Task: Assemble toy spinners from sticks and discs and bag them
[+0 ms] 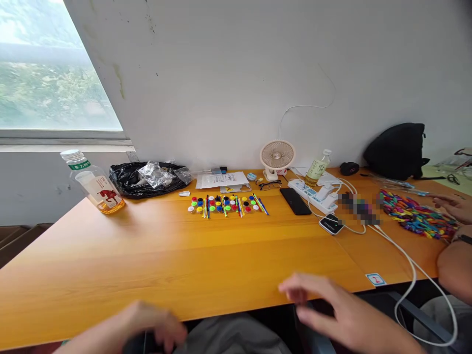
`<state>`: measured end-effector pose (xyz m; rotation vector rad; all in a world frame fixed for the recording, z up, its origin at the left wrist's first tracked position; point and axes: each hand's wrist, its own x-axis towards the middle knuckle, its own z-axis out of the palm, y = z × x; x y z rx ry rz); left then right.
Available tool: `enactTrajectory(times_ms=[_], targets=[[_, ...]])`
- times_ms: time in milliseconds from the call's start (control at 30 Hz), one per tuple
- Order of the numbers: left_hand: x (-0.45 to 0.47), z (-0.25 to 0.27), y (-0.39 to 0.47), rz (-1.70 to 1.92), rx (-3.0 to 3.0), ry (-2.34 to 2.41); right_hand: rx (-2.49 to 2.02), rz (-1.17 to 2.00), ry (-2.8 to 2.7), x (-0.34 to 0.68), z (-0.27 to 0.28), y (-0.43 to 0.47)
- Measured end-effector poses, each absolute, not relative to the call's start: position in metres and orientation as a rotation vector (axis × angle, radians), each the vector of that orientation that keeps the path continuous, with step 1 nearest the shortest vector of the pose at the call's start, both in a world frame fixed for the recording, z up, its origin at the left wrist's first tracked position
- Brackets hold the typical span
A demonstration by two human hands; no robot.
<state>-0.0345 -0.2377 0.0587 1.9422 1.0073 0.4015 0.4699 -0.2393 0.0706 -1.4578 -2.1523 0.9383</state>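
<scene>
"What's by the wall (221,88)?"
"A small fan (278,155), with eyeglasses (270,185) just in front."
"And left of it?"
"A black plastic bag (126,181), then a white-capped bottle (96,186)."
"Right?"
"A phone (295,201) beside a power strip (311,195), then a black backpack (398,151)."

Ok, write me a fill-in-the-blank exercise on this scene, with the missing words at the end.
1. The cap of the bottle with a horse on its label is ____.
2. The eyeglasses lie in front of the small desk ____.
3. In this view, the black phone lies to the ____ of the power strip.
4. Between the wearer's left hand and right hand, the ____ is nearer the phone.

Missing words: white; fan; left; right hand.
</scene>
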Motion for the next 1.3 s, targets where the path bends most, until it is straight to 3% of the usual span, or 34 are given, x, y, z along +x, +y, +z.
enactTrajectory(times_ms=[100,233,333,567,767,1067,1300], targets=[[-0.001,0.076,-0.159,0.712,1.961,1.164,-1.35,0.538,-2.129,0.436,0.07,-0.15],[0.01,0.038,-0.057,1.237,1.946,1.644,-1.321,-0.081,-1.993,0.416,0.036,-0.059],[0.004,0.012,-0.015,1.269,2.083,1.769,-1.265,-0.247,-2.054,0.416,0.022,-0.025],[0.022,0.015,0.01,0.984,2.438,1.605,-1.272,-0.282,-2.062,0.396,0.017,0.028],[0.059,0.019,0.023,1.001,2.493,1.658,-1.315,-0.292,-2.071,0.382,0.011,0.045],[0.06,0.006,0.026,0.702,2.515,1.705,-1.419,-0.043,-2.385,0.383,0.007,0.039],[0.068,-0.002,0.03,0.815,2.527,1.633,-1.502,0.054,-2.417,0.395,0.002,0.045]])
